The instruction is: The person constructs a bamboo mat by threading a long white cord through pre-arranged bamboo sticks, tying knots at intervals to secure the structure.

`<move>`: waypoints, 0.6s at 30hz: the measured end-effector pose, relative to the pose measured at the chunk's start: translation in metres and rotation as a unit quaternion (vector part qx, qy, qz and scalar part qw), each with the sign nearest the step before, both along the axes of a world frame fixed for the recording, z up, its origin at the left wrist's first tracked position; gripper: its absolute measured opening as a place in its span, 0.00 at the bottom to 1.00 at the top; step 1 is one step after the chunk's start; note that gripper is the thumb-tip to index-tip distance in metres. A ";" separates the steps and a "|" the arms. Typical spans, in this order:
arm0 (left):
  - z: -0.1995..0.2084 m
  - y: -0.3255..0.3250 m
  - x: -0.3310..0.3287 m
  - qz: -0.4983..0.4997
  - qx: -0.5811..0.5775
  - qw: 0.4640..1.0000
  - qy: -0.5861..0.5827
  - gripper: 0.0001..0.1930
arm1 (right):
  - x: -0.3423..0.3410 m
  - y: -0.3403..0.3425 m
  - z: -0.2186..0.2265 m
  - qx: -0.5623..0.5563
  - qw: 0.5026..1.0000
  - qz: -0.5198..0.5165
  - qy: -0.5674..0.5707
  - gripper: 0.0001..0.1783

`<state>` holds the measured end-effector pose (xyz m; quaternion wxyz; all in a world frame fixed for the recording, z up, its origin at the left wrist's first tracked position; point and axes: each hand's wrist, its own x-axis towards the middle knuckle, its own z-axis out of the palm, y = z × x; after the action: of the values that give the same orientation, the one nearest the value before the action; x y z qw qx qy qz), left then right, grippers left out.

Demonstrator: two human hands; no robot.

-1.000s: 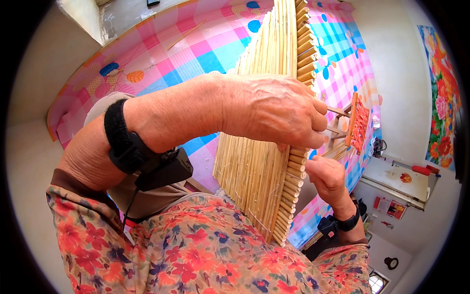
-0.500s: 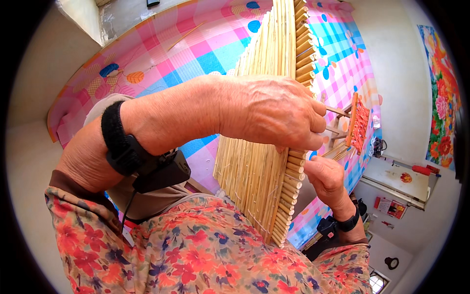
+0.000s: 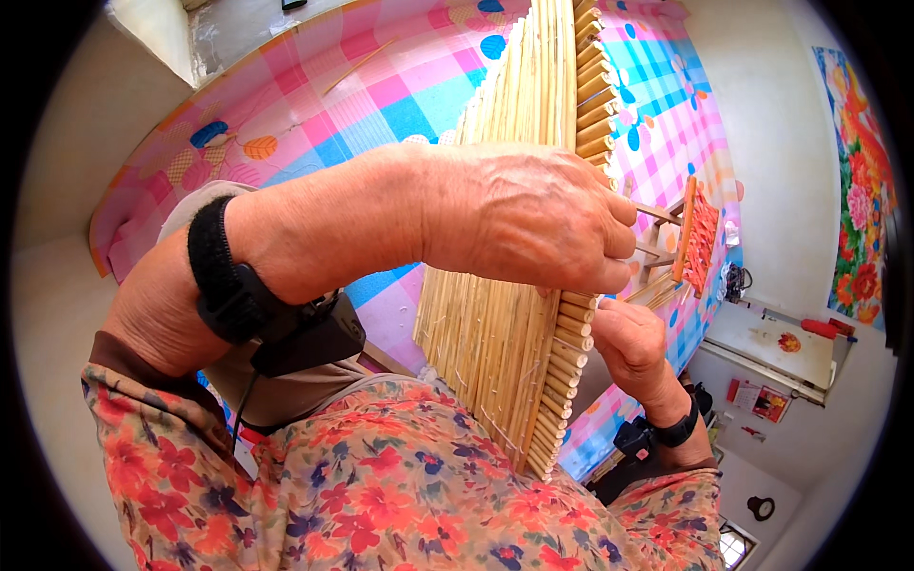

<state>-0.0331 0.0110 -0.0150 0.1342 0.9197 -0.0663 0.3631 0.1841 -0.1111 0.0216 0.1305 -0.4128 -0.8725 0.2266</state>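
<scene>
A stiff panel of pale yellow plant stalks [image 3: 490, 352], laid side by side and bound together, stands tilted against my lap. Its cut stalk ends form a row along the right edge. My left hand [image 3: 538, 219] reaches across the panel with its fingers bent over that edge, a thumb tip showing just below the hand. Close under it, my right hand [image 3: 633, 344] is closed at the same edge, its fingertips partly hidden. What the right fingers pinch, if anything, does not show.
A pink and blue checked cloth [image 3: 400, 119] spreads beyond the panel, with a thin stalk [image 3: 359, 67] lying on it. To the right stands a small wooden stool [image 3: 698, 243] with a woven red seat. A white cabinet [image 3: 766, 347] is by the right wall.
My right hand has shifted slightly up and left, closer to the left hand. The left forearm has moved a little to the left; the panel stays nearly still.
</scene>
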 end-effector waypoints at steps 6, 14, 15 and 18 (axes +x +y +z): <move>0.002 0.002 0.001 -0.001 0.000 1.000 0.007 0.08 | -0.008 0.007 0.003 -0.006 1.000 0.017 -0.009 0.09; 0.003 0.005 0.004 -0.006 0.008 1.000 -0.002 0.09 | -0.023 0.001 0.007 -0.049 0.995 -0.080 -0.023 0.15; 0.003 0.006 0.005 -0.007 0.006 1.000 -0.005 0.09 | -0.026 0.001 0.010 -0.076 0.992 -0.099 -0.025 0.17; 0.004 0.006 0.007 -0.011 0.004 1.000 -0.004 0.09 | -0.030 0.001 0.017 -0.151 0.979 -0.137 -0.016 0.19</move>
<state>-0.0264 0.0174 -0.0110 0.1344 0.9181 -0.0780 0.3647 0.1536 -0.1106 0.0388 0.0831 -0.5470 -0.7653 0.3288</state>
